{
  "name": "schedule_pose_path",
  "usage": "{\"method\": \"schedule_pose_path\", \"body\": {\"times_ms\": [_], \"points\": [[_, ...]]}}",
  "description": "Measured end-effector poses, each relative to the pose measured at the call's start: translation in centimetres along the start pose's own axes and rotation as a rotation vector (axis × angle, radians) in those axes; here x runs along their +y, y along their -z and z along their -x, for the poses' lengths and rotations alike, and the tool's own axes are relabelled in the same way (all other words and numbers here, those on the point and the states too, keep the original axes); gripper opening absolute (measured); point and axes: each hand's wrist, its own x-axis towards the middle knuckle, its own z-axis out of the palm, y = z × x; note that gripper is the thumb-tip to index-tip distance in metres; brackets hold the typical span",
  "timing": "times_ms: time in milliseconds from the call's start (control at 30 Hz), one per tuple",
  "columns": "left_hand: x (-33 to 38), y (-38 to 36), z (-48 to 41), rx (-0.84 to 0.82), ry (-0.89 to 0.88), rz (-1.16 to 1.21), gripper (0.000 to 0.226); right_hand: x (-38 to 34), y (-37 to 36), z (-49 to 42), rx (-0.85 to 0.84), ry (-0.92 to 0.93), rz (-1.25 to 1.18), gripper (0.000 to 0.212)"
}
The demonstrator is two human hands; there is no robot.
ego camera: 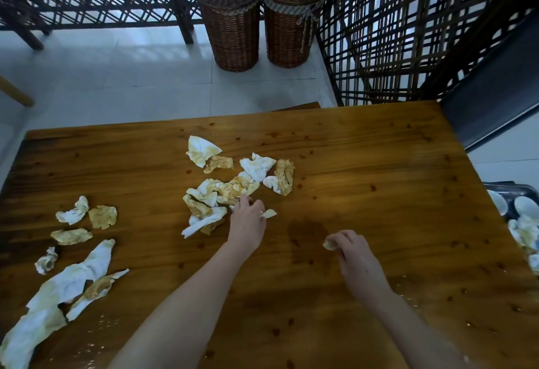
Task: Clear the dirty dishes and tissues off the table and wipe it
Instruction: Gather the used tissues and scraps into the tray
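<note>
A wooden table (pixel 379 187) is spattered with sauce spots and littered with stained white tissues. One heap of tissues (pixel 230 182) lies at the table's middle, another group of tissues (pixel 73 252) at the left, running to the near left corner. My left hand (pixel 248 217) rests at the near edge of the middle heap and pinches a small tissue scrap (pixel 269 213). To its right, my right hand (pixel 348 247) holds a small crumpled tissue (pixel 329 243) in curled fingers just above the wood.
A dark tub (pixel 519 190) at the right edge holds white dishes (pixel 525 208) and tissues. Two lidded wicker baskets (pixel 233 18) stand on the tiled floor beyond the table. A dark lattice screen (pixel 393 33) rises behind the table.
</note>
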Motion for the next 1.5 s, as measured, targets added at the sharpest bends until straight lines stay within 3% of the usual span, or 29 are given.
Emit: {"method": "schedule_pose_path", "body": {"times_ms": [167,333,567,800,1067,1500], "points": [[-0.6,0.7,1.0,0.023,-0.040,0.006,0.022,-0.3,0.4,0.9,0.020,0.004,-0.033,0.033],[-0.1,2.2,3.1,0.031,-0.187,-0.011,0.023,-1.5,0.8,1.4,0.033,0.010,-0.043,0.038],[1.7,2.7,6.1,-0.010,-0.342,-0.033,0.050,-2.4,1.3,4.0,0.070,-0.045,-0.027,0.035],[5.4,1.7,8.4,-0.064,-0.439,-0.027,0.051,-0.4,3.5,8.4,0.152,-0.092,-0.008,0.034],[13.4,-1.5,11.9,-0.109,-0.526,-0.037,0.047,6.4,6.8,13.6,0.220,-0.123,0.000,0.035],[32.7,-12.4,19.9,-0.138,-0.530,-0.013,0.046,25.1,14.1,25.8,0.264,-0.238,-0.069,0.028]]}}
